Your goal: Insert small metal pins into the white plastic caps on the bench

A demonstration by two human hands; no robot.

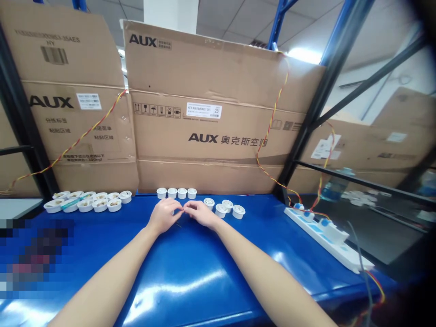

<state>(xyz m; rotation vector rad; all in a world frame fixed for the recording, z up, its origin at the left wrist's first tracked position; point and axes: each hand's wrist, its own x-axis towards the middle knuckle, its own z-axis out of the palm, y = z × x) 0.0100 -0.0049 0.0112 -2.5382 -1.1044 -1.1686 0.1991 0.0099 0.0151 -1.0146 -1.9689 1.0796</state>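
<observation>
My left hand (165, 215) and my right hand (200, 213) meet fingertip to fingertip just above the blue tabletop. Both are closed in a pinch; whatever lies between the fingers is too small to make out. A thin dark sliver (179, 224) shows just below my left fingers. Behind my hands stands a row of small round white tubs (172, 193). Beside my right hand sit several more white tubs (221, 210) with dark marks on top.
On the left, white tubs (100, 205) with small contents stand grouped, a teal stick-like thing (74, 202) lying across some. Cardboard panels (204, 168) back the table (190, 272). A white power strip (327, 238) with cables lies on the right, by a black metal frame (299, 136).
</observation>
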